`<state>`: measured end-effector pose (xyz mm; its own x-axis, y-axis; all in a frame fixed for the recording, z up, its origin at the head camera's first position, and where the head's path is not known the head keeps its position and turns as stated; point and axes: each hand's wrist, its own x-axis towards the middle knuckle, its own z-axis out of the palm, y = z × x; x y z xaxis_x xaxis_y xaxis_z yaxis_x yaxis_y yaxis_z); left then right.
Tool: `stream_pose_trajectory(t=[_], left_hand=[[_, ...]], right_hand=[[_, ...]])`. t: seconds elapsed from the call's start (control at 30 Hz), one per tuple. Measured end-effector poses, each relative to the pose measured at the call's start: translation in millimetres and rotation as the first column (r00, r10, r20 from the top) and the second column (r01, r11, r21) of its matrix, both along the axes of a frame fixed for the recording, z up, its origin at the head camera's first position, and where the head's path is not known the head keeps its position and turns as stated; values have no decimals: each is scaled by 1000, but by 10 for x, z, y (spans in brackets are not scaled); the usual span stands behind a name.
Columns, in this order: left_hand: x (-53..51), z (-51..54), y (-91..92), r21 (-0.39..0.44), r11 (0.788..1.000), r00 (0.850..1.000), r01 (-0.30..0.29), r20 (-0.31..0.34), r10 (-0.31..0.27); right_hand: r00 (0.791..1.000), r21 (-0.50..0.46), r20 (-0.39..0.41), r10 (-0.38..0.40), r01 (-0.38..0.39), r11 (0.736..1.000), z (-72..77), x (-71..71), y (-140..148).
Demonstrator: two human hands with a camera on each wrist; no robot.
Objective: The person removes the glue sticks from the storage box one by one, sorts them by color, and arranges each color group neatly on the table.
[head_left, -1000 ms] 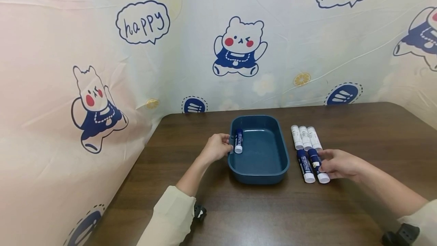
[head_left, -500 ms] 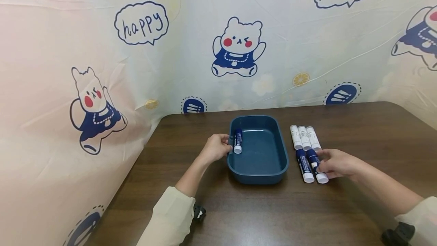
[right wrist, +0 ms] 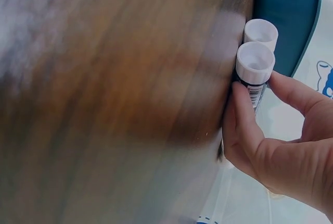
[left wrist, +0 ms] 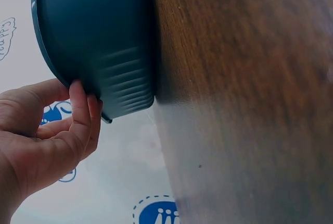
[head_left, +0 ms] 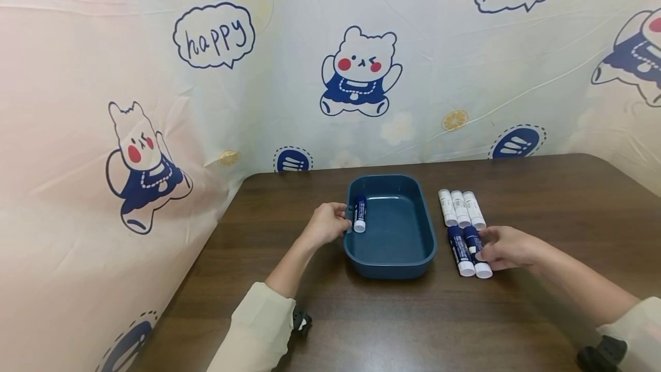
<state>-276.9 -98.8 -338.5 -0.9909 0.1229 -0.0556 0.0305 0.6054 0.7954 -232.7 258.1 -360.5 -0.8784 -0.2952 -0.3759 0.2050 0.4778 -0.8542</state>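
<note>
At the left side of a dark teal plastic basin [head_left: 396, 268], my left hand [head_left: 326, 224] pinches the rim between thumb and fingers; the left wrist view shows this hand [left wrist: 57, 130] from below. One navy glue stick [head_left: 360, 211] lies inside the basin along its left wall. To the right of the basin, my right hand [head_left: 508, 247] holds a navy glue stick with a white end [head_left: 483, 271] by its sides, flat on the table. Touching it on the left is another navy glue stick [head_left: 461, 250]. In the right wrist view the held glue stick [right wrist: 255, 62] shows its hollow white end.
Three white tubes [head_left: 461, 208] lie side by side just behind the two navy sticks. Everything stands on a brown wooden table [head_left: 403, 326]. A printed cloth [head_left: 289, 85] hangs behind the table and along its left side.
The navy glue stick in my right hand has shifted slightly left, its white end now against the neighbouring stick. My left hand stays on the basin's rim.
</note>
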Motion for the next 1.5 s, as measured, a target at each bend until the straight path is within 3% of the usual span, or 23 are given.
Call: stream_pose_trajectory(t=[0.5,0.83,1.13,1.5], left_hand=[[-10,5,-3,1,1000,1000,3,-3,-3],[-6,4,-2,-8,1000,1000,4,-16,-4],[-4,8,4,-7,1000,1000,-2,1,2],[-13,-3,-3,-5,1000,1000,4,-2,-4]], right_hand=[[1000,11,0,-17,17,1000,42,-12,20],[991,130,-137,-2,20,991,221,-65,30],[975,107,-220,-15,39,994,273,-106,-41],[960,79,-280,22,1,997,400,-189,-291]])
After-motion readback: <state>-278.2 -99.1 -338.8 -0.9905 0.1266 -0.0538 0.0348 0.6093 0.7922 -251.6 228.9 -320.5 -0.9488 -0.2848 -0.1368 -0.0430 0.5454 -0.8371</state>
